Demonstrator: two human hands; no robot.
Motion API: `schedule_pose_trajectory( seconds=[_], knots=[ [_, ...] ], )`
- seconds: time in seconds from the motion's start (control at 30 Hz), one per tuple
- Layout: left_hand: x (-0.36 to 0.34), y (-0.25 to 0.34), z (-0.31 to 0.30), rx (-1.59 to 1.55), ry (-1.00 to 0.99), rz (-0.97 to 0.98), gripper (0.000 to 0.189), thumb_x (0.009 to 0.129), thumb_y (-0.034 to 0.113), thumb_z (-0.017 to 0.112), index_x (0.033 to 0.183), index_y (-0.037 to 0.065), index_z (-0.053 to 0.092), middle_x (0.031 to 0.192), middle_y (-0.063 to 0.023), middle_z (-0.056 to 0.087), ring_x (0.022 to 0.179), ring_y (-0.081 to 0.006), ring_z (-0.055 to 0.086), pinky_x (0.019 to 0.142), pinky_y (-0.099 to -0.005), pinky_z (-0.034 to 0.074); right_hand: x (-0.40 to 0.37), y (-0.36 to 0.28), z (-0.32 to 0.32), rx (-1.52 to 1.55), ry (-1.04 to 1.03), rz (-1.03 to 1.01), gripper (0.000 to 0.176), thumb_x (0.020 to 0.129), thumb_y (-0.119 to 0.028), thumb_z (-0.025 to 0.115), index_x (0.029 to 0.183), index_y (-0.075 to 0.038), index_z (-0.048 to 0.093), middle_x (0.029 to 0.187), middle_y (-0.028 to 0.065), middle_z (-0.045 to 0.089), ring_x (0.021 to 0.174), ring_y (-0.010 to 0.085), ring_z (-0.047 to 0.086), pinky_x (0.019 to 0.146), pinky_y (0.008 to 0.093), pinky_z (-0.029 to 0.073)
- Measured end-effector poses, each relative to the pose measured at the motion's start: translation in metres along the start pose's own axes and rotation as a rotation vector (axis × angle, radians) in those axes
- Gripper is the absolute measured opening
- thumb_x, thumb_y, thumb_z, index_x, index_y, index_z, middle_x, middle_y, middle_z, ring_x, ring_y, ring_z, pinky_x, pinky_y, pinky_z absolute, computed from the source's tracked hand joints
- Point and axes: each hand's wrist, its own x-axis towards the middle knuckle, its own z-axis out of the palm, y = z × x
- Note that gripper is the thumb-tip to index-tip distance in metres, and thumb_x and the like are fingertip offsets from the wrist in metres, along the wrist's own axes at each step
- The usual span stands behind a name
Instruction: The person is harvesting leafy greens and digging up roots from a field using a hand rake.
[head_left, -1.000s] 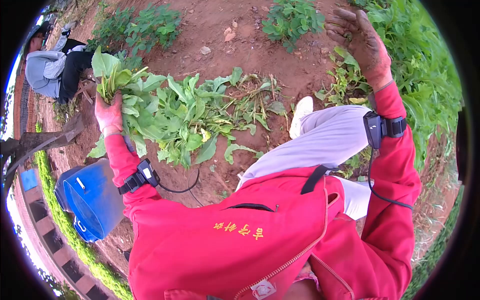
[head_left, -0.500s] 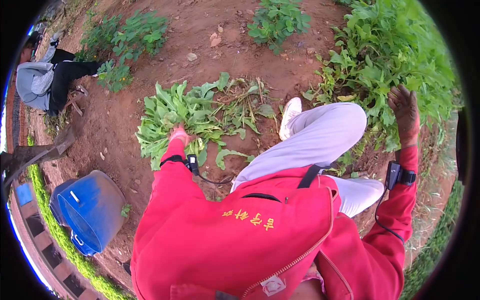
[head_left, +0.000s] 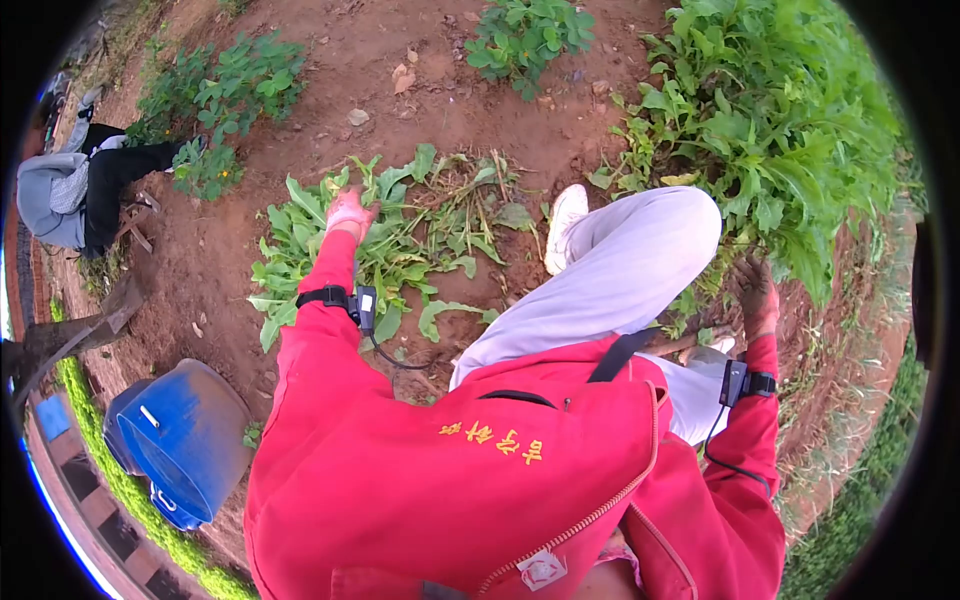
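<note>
- Currently, from the head view, we look down on two places of handwork: a heap of loose greens (head_left: 285,245) on the reddish soil (head_left: 420,90), and a stand of leafy plants (head_left: 770,120) growing on our right.
- Our left hand (head_left: 350,212) is at the far side of the heap, its fingers partly lost among the leaves; we cannot tell whether it grips any or merely rests on them.
- Our right hand (head_left: 757,285) reaches to the low edge of the stand, fingers pointing in under the foliage; whether they are closed on a stem, we cannot tell.
- Beside the heap, towards our shoe (head_left: 567,225), we see limp, stalky scraps (head_left: 460,200).
- As we judge it, the step in hand is a split one: the left side tends the loose leaves while the right side is in among the rooted growth.
- For the right hand, we think a sound move calls for a low hold near the stem bases; for the left, a light touch, so the leaves lie together unbruised.
- Well apart from the heap, on our left, we have a blue bucket (head_left: 215,420) tipped on the soil, and farther off a seated person (head_left: 55,200).
</note>
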Motion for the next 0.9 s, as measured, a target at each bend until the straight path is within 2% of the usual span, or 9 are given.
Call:
schedule_pose_trajectory(
  seconds=[0.23,0.27,0.37,0.4,0.5,0.53,0.63,0.77,0.9],
  knots=[
    [0.047,0.044,0.058,0.551,-0.335,0.054,0.042,0.075,0.030,0.062,0.114,0.016,0.059,0.125,-0.0122,0.049,0.113,-0.0283,0.051,0.090,-0.0403,0.043,0.003,0.059,-0.011,-0.030,0.053,0.236,0.043,0.092,-0.036,0.047,0.116,0.000,0.047,0.096,0.0117,0.061,0.075,0.0192,0.059,0.064,0.0291,0.049],
    [0.057,0.043,0.073,0.623,-0.377,0.055,0.060,0.073,0.027,0.062,0.129,0.017,0.045,0.128,-0.0105,0.048,0.111,-0.0257,0.052,0.087,-0.0380,0.044,-0.004,0.060,-0.007,-0.043,0.069,0.247,0.042,0.092,-0.036,0.047,0.115,0.000,0.047,0.096,0.0115,0.061,0.074,0.0191,0.058,0.064,0.0291,0.049],
    [0.082,0.040,0.111,0.505,-0.492,-0.110,0.084,0.070,0.030,0.064,0.141,0.012,0.022,0.129,-0.0104,0.047,0.113,-0.0238,0.051,0.086,-0.0367,0.045,-0.017,0.057,0.003,-0.092,0.123,0.326,0.040,0.092,-0.036,0.047,0.112,-0.001,0.048,0.089,0.0093,0.060,0.071,0.0175,0.057,0.063,0.0285,0.048],
    [0.086,0.035,0.122,0.484,-0.487,-0.129,0.086,0.066,0.025,0.066,0.139,0.012,0.024,0.118,-0.0133,0.056,0.106,-0.0272,0.057,0.085,-0.0393,0.047,-0.022,0.053,0.007,-0.095,0.117,0.346,0.040,0.091,-0.036,0.048,0.112,-0.001,0.048,0.087,0.0087,0.060,0.071,0.0171,0.057,0.063,0.0283,0.049],
    [0.091,0.029,0.133,0.475,-0.560,-0.211,0.090,0.068,0.034,0.065,0.141,0.008,0.019,0.128,-0.0104,0.048,0.114,-0.0233,0.051,0.086,-0.0374,0.044,-0.025,0.062,-0.004,-0.080,0.112,0.396,0.042,0.091,-0.037,0.048,0.113,-0.001,0.048,0.084,0.0071,0.060,0.070,0.0162,0.056,0.064,0.0280,0.049],
    [0.090,0.028,0.129,0.507,-0.640,-0.154,0.074,0.070,0.032,0.063,0.134,0.009,0.035,0.126,-0.0100,0.050,0.112,-0.0245,0.052,0.089,-0.0373,0.043,-0.028,0.060,-0.001,-0.090,0.103,0.404,0.043,0.091,-0.037,0.048,0.114,-0.001,0.048,0.085,0.0072,0.060,0.070,0.0162,0.056,0.065,0.0280,0.049],
    [0.085,0.026,0.109,0.522,-0.415,0.067,0.058,0.073,0.032,0.062,0.125,0.009,0.047,0.123,-0.0107,0.050,0.112,-0.0264,0.051,0.092,-0.0372,0.041,-0.025,0.058,0.000,-0.105,0.076,0.411,0.043,0.091,-0.037,0.049,0.115,-0.001,0.048,0.088,0.0085,0.060,0.072,0.0172,0.057,0.066,0.0284,0.049],
    [0.071,0.016,0.057,0.324,-0.036,0.113,0.051,0.075,0.032,0.063,0.121,0.011,0.050,0.120,-0.0138,0.050,0.114,-0.0305,0.047,0.094,-0.0391,0.040,-0.009,0.065,0.001,-0.095,0.077,0.370,0.044,0.090,-0.036,0.049,0.115,0.001,0.047,0.095,0.0115,0.060,0.077,0.0200,0.058,0.070,0.0301,0.051],
    [0.046,-0.003,-0.003,0.250,0.067,0.001,0.050,0.075,0.028,0.064,0.121,0.012,0.050,0.120,-0.0150,0.049,0.112,-0.0323,0.047,0.094,-0.0405,0.040,0.008,0.075,0.008,-0.133,0.063,0.292,0.044,0.090,-0.035,0.049,0.116,0.002,0.047,0.096,0.0130,0.060,0.079,0.0214,0.059,0.072,0.0323,0.051]
  ],
)
